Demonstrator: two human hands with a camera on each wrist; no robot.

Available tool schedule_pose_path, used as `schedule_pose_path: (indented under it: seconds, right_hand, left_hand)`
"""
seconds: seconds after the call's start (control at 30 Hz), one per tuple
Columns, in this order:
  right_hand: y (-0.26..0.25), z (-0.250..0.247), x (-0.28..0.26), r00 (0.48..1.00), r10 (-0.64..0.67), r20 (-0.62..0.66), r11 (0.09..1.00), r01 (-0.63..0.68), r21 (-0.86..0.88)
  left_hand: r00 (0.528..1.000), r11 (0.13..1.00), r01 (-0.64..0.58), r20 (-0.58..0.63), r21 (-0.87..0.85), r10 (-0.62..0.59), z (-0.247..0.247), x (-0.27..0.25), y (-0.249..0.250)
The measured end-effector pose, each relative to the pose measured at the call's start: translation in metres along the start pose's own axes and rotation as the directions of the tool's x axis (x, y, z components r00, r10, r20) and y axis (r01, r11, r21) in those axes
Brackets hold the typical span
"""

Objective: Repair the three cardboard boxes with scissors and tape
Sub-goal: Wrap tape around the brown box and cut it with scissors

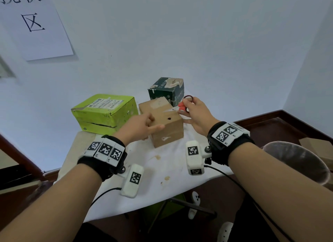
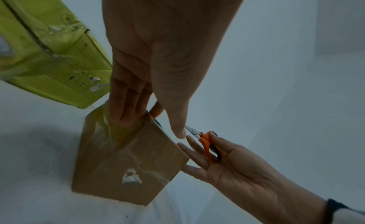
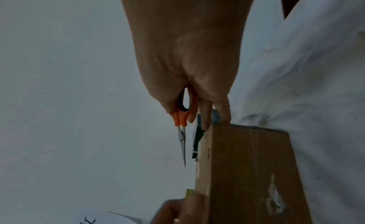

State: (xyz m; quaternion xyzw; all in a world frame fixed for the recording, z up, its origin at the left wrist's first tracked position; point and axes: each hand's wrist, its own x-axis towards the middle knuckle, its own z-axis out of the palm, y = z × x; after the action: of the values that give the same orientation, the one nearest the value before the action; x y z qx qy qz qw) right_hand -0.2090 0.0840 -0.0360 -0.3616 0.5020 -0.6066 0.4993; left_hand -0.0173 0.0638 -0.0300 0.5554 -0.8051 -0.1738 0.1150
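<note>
A brown cardboard box [image 1: 167, 128] with a small hole in its top stands mid-table. My left hand [image 1: 142, 126] holds its left upper edge. In the left wrist view the fingers [image 2: 128, 105] lie down a shiny taped side and the thumb reaches over the top. My right hand [image 1: 195, 113] grips orange-handled scissors [image 1: 181, 107] at the box's far right corner. Their closed blades [image 3: 182, 146] point along the top edge, and two free fingers touch the box [image 3: 247, 165]. A lime-green box [image 1: 104, 112] sits left, a torn dark green box [image 1: 167, 89] behind. I see no tape roll.
A stained white cloth [image 1: 153, 173] covers the small table, which stands against a pale wall. A dark round bin [image 1: 297, 162] and flat cardboard [image 1: 317, 144] are on the right by the floor. A paper sign [image 1: 36, 22] hangs on the wall at upper left.
</note>
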Motion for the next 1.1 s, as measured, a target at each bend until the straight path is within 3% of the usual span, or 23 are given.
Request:
schedule_pose_path:
  seconds: [0.13,0.33,0.43,0.57,0.73,0.9,1.1]
  right_hand:
    - [0.007,0.000,0.005,0.994,-0.040,-0.102,0.999,0.043,0.030]
    - [0.008,-0.008,0.011,0.964,-0.146,-0.222,0.989,0.133,-0.070]
    - [0.005,-0.015,0.008,0.950,-0.258,-0.176,0.952,0.218,-0.215]
    - [0.003,-0.015,0.005,0.911,-0.405,-0.076,0.831,0.332,-0.447]
    - [0.007,-0.012,-0.005,0.874,-0.485,0.031,0.718,0.419,-0.556]
    - [0.006,-0.011,-0.009,0.850,-0.522,0.074,0.657,0.455,-0.601]
    - [0.005,-0.015,-0.011,0.821,-0.549,0.158,0.561,0.502,-0.658]
  left_hand:
    - [0.984,0.991,-0.098,-0.142,0.095,0.111,-0.006,0.013,0.002]
    - [0.999,1.000,0.010,0.037,-0.009,-0.010,0.013,0.039,0.001]
    - [0.995,0.999,0.038,0.095,0.038,-0.042,0.017,0.042,0.000]
    - [0.996,0.997,0.027,0.085,0.070,-0.033,0.022,0.031,-0.001]
    - [1.000,0.998,-0.017,0.015,0.068,0.016,0.042,0.017,-0.001]
    - [0.996,0.998,-0.002,0.087,0.070,-0.004,0.031,0.017,0.003]
    - [0.999,0.997,-0.024,0.048,0.078,0.020,0.036,0.008,0.006]
